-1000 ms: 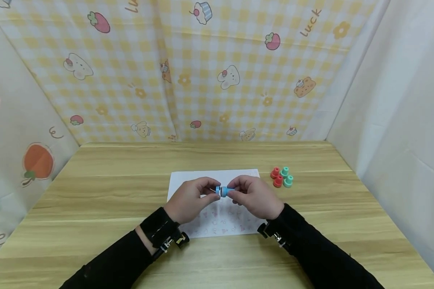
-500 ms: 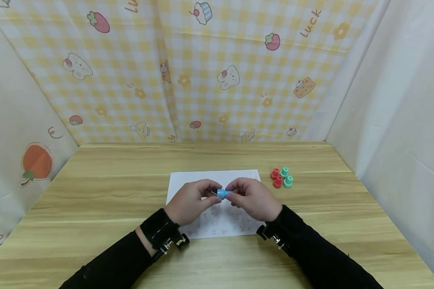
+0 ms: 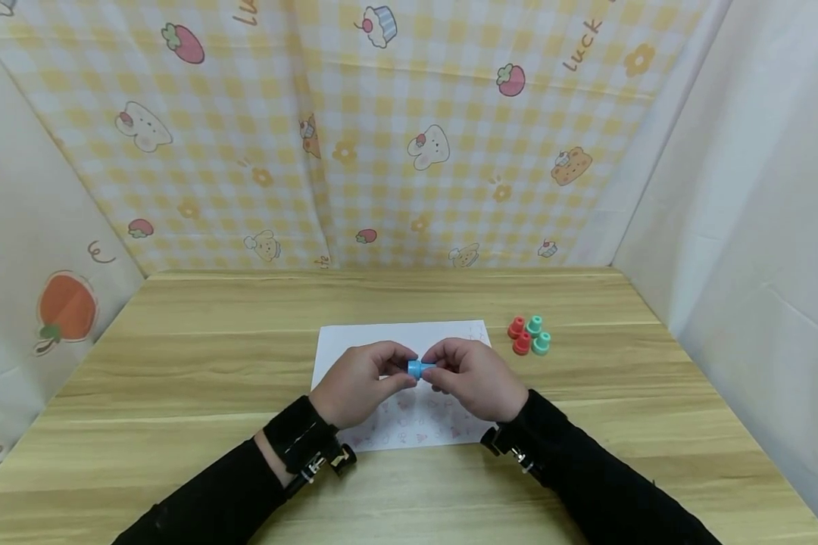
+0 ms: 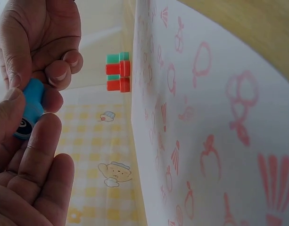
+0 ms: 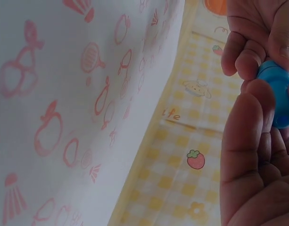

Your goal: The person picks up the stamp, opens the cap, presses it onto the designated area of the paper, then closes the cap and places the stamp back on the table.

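Note:
Between my two hands is a small blue toy stamp (image 3: 417,369), held sideways above the white paper (image 3: 395,333). My left hand (image 3: 361,384) pinches its wide, capped end between thumb and fingers. The narrower handle end is pinched by my right hand (image 3: 477,381). In the left wrist view a round black-and-white mark shows on the stamp (image 4: 33,101) near the left fingertips. A thin seam crosses the wide end of the stamp (image 5: 275,87) in the right wrist view. Fingers cover parts of it.
Two red stamps (image 3: 521,344) and two green stamps (image 3: 541,344) stand together right of the paper. Pink prints of fruit and shuttlecocks mark the sheet. A yellow checked cloth (image 3: 375,174) hangs behind the wooden table (image 3: 232,318), with white cloth on both sides.
One second ago a gap showed between the blue cap in my left hand and the stamp in my right. The two parts have come together, and the hands are slightly closer.

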`<state>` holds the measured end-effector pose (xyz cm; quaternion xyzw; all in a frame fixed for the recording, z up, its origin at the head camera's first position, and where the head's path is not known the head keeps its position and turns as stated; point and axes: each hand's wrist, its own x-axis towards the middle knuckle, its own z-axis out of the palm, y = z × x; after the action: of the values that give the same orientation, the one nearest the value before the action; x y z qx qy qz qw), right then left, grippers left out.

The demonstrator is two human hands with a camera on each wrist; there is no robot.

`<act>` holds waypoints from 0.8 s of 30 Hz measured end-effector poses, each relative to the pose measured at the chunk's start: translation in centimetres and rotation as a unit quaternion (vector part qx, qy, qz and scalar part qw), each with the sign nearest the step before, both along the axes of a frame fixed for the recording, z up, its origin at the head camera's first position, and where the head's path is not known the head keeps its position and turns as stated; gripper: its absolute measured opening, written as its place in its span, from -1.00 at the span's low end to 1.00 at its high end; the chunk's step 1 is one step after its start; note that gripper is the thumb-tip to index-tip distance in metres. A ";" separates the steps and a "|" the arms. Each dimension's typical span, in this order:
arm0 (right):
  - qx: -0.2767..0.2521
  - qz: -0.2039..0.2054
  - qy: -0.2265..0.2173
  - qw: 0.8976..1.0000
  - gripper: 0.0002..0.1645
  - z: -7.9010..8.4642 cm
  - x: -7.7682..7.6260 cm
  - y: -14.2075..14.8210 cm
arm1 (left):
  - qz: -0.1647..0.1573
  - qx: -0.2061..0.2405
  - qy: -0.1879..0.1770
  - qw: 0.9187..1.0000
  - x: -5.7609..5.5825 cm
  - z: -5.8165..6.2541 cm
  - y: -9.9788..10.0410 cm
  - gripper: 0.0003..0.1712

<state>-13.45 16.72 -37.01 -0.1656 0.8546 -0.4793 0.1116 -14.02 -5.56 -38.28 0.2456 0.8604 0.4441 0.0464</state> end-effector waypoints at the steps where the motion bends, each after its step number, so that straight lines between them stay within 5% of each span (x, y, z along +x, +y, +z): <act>1: 0.001 -0.001 0.001 1.000 -0.89 0.0 0.0 0.0 | 0.001 0.002 -0.001 1.000 0.0 0.0 0.0 -0.76; 24: 0.005 0.004 0.030 1.000 -0.91 0.2 0.3 0.1 | -0.014 0.028 -0.013 0.999 0.3 -0.2 0.2 -0.74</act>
<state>-13.16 16.84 -36.79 -0.1829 0.8593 -0.4694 0.0887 -13.72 -5.40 -38.46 0.2532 0.8434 0.4705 0.0573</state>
